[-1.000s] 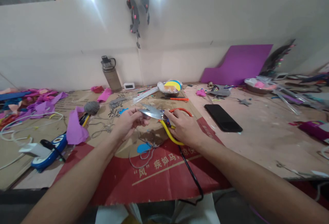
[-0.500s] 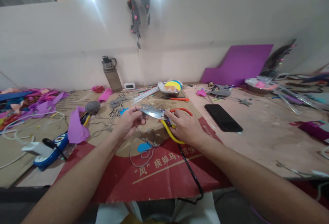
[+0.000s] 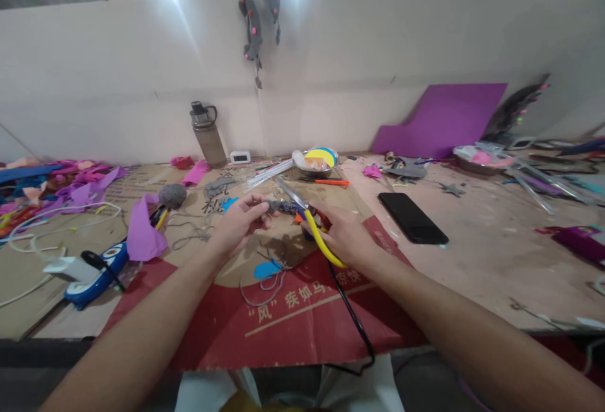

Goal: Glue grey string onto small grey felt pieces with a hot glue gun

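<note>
My right hand (image 3: 343,232) is closed around the scissors (image 3: 325,242), which have a yellow handle loop in plain view. Their metal blades point up and to the left, apart from the fingers of my left hand (image 3: 243,220). That hand pinches a small grey piece (image 3: 273,206) between thumb and fingertips; its exact shape is too small to make out. Under the hands, grey yarn (image 3: 265,298) lies in loose loops near a blue cut-out (image 3: 267,269) on the cardboard sheet (image 3: 212,343). Some dark and orange items behind the blades are partly hidden.
A black phone (image 3: 413,218) lies to the right. At the back stand a bottle (image 3: 210,141) and a bowl of craft pieces (image 3: 316,161). On the left are a grey yarn ball (image 3: 172,196), a blue power strip (image 3: 97,280) and purple scraps (image 3: 143,235). A black cable (image 3: 354,317) crosses the cardboard.
The scissors have swung away from my left hand, their blades turning from pointing left to up-left. The grey piece in my left fingertips now shows. The view has shifted slightly.
</note>
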The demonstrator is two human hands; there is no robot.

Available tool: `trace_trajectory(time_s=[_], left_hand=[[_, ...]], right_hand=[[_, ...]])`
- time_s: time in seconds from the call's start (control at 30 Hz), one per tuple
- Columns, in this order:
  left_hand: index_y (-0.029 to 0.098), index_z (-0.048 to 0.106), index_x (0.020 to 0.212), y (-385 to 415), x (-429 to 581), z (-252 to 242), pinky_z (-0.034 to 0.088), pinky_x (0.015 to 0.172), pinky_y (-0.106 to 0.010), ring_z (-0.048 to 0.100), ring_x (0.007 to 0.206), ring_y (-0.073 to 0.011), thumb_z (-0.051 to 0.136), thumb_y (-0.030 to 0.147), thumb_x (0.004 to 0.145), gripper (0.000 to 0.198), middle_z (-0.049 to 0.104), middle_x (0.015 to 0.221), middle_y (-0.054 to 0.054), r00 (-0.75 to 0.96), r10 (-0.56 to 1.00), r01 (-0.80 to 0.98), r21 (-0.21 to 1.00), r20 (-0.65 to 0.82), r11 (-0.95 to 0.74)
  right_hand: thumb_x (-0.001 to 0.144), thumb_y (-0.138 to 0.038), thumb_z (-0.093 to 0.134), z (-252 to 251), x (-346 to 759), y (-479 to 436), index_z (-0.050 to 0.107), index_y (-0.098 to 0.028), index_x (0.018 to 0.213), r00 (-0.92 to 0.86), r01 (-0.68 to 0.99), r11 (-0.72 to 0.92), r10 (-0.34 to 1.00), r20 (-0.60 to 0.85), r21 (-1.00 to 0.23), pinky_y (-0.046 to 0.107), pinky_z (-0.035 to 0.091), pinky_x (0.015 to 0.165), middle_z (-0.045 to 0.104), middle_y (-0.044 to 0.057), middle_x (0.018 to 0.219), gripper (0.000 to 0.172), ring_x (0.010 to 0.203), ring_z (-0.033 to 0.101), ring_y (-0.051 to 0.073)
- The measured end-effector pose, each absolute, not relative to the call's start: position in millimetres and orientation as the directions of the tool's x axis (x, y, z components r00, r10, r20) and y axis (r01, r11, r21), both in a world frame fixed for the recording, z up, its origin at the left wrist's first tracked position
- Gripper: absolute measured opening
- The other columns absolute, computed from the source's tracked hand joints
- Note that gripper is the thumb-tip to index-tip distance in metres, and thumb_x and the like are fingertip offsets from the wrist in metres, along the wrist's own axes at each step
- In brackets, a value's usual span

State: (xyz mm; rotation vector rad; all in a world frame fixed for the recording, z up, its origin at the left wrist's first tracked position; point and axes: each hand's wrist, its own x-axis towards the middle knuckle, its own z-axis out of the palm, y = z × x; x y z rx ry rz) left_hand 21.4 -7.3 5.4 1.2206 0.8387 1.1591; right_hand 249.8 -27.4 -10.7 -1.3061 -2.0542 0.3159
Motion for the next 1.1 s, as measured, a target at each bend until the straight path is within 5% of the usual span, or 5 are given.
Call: trace_trajectory(time_s=[0.13, 0.33, 0.67, 0.93, 1.1], left_hand=[[0.018, 0.064, 0.084, -14.0, 25.7, 8.8, 0.048, 0.061, -0.026, 0.061, 0.060, -0.0117, 0.070, 0.031, 0.077, 0.016, 0.071, 0.087, -0.006, 0.120, 0.947, -0.014, 0.955, 0.297, -0.297], [0.025, 0.075, 0.078, -32.1, 25.5, 17.8, 0.048, 0.091, -0.036, 0.060, 0.105, -0.0232, 0.075, 0.019, 0.071, 0.010, 0.068, 0.109, -0.009, 0.176, 0.837, 0.176, 0.819, 0.519, -0.545], [0.021, 0.069, 0.097, -26.0, 37.7, 12.2, 0.050, 0.070, -0.028, 0.064, 0.075, -0.0158, 0.071, 0.029, 0.076, 0.023, 0.069, 0.098, -0.007, 0.159, 0.922, 0.152, 0.914, 0.352, -0.375], [0.015, 0.064, 0.071, -20.1, 42.5, 0.6, 0.043, 0.053, -0.023, 0.056, 0.051, -0.0101, 0.072, 0.035, 0.073, 0.022, 0.067, 0.067, -0.004, 0.285, 0.956, 0.045, 0.995, 0.076, -0.093], [0.014, 0.063, 0.067, -14.6, 35.0, 6.4, 0.040, 0.049, -0.022, 0.052, 0.047, -0.0084, 0.074, 0.031, 0.069, 0.020, 0.064, 0.062, -0.002, 0.200, 0.980, -0.126, 0.992, 0.022, 0.003]], right_hand=[[0.080, -0.050, 0.063, -14.4, 239.3, -23.5, 0.055, -0.022, 0.110, -0.171, 0.160, 0.271, 0.955, 0.244, -0.949, 0.024, 0.043, 0.049, 0.059, -0.003, 0.072, 0.042, 0.052, 0.051, 0.010], [0.074, -0.049, 0.069, -7.2, 218.2, -31.1, 0.044, -0.026, 0.110, -0.264, -0.282, 0.057, 0.955, 0.134, -0.958, 0.017, 0.035, 0.036, 0.060, -0.007, 0.071, 0.049, 0.042, 0.043, 0.005], [0.066, -0.033, 0.077, -10.5, 217.7, -27.9, 0.043, -0.026, 0.104, -0.164, -0.295, 0.104, 0.974, 0.157, -0.950, 0.017, 0.033, 0.034, 0.050, -0.012, 0.063, 0.051, 0.035, 0.041, 0.004], [0.068, -0.042, 0.075, -14.8, 217.2, -27.3, 0.046, -0.026, 0.107, -0.192, -0.231, 0.099, 0.971, 0.145, -0.968, 0.019, 0.034, 0.035, 0.050, -0.010, 0.067, 0.052, 0.036, 0.038, 0.004], [0.080, -0.044, 0.063, -10.9, 227.5, -31.1, 0.047, -0.024, 0.115, -0.241, 0.153, 0.381, 0.909, 0.339, -0.912, 0.027, 0.047, 0.062, 0.057, 0.000, 0.085, 0.043, 0.069, 0.055, 0.013]])
